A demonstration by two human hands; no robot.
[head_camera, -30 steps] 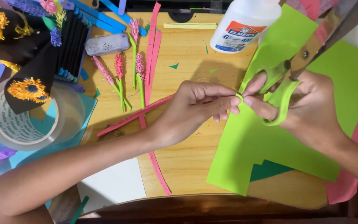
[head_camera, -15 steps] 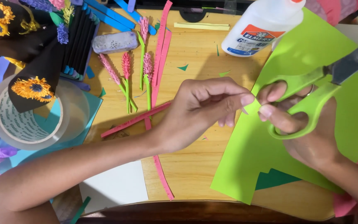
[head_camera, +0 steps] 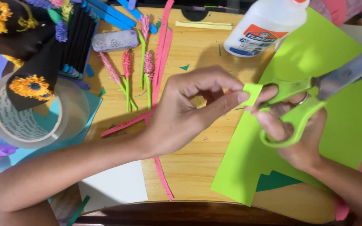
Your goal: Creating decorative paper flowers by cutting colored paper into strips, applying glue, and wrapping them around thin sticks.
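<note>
Pinching a small green paper bit [head_camera: 252, 93], the left hand [head_camera: 189, 113] closes finger and thumb; the right hand [head_camera: 298, 134] curls shut through green scissors [head_camera: 302, 111].

head view | looks steeply down | close over wooden table [head_camera: 197, 167] | no second view

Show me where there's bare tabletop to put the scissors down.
Bare wood lies between the glue bottle and the pink paper strips, and below the left hand beside the green sheet. The far left, around the tape roll and paper flowers, is crowded.
</note>
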